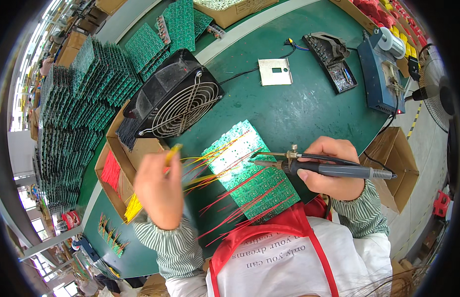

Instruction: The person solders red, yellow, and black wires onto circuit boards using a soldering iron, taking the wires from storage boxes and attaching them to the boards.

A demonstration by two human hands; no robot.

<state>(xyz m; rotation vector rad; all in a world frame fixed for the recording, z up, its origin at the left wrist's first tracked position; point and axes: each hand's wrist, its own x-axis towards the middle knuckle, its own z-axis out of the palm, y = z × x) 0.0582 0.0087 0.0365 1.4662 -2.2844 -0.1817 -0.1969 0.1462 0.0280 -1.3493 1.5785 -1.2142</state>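
Note:
My right hand [334, 185] is closed round a soldering iron [348, 171] with a thin tube and brass fitting along it. The iron's tip points left, over a green circuit board [277, 198] lying at a slant in front of me. Red wires [240, 187] and yellow wires [202, 182] stick out past the board's left edge. Left of the board, my left hand [159, 190] is raised, slightly blurred, with its fingers pinched on yellow wire [173, 154]. Glare whitens the board's upper part.
A black fan [178, 101] stands beyond my left hand, beside a cardboard box [145, 157] of red and yellow wires. Stacked circuit boards [74, 128] fill the left. At the far right are a blue solder-feeding unit [381, 81], a black tray [334, 64] and a metal plate [275, 72].

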